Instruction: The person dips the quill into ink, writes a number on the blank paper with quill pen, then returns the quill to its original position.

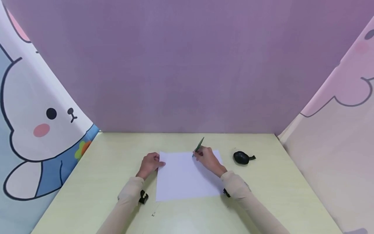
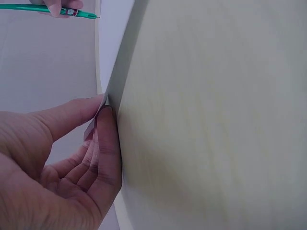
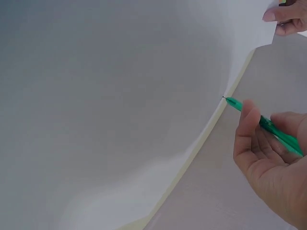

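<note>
A white sheet of paper (image 1: 184, 178) lies on the table in front of the person. My left hand (image 1: 150, 165) pinches its left edge near the upper corner; the left wrist view shows thumb and index finger (image 2: 106, 148) on either side of the paper, its edge lifted a little. My right hand (image 1: 208, 160) holds a green pen (image 1: 200, 143) over the upper right part of the sheet. In the right wrist view the pen (image 3: 233, 103) points its tip at the paper, close to the surface.
On the pale table (image 1: 117, 152), right of the paper, sits a black rounded object (image 1: 241, 158) with a short tab. Small dark marks (image 1: 153, 214) show below the sheet. A purple panel (image 1: 187, 71) rises behind the table, with cartoon-printed walls (image 1: 26, 130) at both sides.
</note>
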{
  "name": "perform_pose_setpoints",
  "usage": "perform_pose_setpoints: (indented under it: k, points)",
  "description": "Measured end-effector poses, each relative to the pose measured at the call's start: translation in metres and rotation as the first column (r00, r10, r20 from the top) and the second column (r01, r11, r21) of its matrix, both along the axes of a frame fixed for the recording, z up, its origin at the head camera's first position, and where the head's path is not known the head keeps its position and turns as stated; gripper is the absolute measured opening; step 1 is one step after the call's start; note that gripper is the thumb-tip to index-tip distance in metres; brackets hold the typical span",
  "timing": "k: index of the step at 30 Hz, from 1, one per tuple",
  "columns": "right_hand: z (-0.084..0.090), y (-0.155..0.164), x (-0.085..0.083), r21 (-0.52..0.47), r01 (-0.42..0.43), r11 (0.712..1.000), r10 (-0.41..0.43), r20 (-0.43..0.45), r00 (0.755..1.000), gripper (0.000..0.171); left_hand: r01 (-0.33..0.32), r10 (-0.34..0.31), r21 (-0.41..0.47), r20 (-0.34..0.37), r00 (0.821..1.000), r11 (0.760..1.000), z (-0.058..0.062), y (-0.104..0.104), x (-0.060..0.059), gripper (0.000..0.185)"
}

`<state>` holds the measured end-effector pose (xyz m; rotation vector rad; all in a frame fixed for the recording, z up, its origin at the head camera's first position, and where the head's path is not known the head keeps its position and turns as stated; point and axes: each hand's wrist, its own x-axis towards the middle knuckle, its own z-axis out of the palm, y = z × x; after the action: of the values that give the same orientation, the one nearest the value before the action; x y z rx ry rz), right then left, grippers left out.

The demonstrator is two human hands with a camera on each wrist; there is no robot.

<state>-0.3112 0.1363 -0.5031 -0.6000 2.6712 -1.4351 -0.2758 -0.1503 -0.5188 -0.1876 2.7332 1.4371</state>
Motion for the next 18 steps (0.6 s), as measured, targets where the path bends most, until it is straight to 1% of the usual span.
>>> perform_pose_setpoints:
  k: [3, 10, 18]
  points:
    - [0.001, -0.0005, 0.0005, -0.004, 0.0, 1.0, 0.0, 0.005, 1.0, 0.015, 0.006, -0.006, 0.001, -0.007, 1.0, 1.0, -0.0002, -0.0007, 0.0002, 0.023]
    - [0.0021, -0.0016, 0.0008, 0.009, -0.019, 1.0, 0.019, -0.022, 1.0, 0.015, 0.005, -0.005, 0.002, -0.02, 1.0, 1.0, 0.002, -0.0018, 0.0009, 0.024]
    - [0.0019, -0.0036, 0.004, 0.011, -0.034, 0.999, 0.034, -0.022, 0.999, 0.014, 0.013, -0.013, -0.002, -0.018, 1.0, 1.0, 0.0033, -0.0037, 0.0024, 0.023]
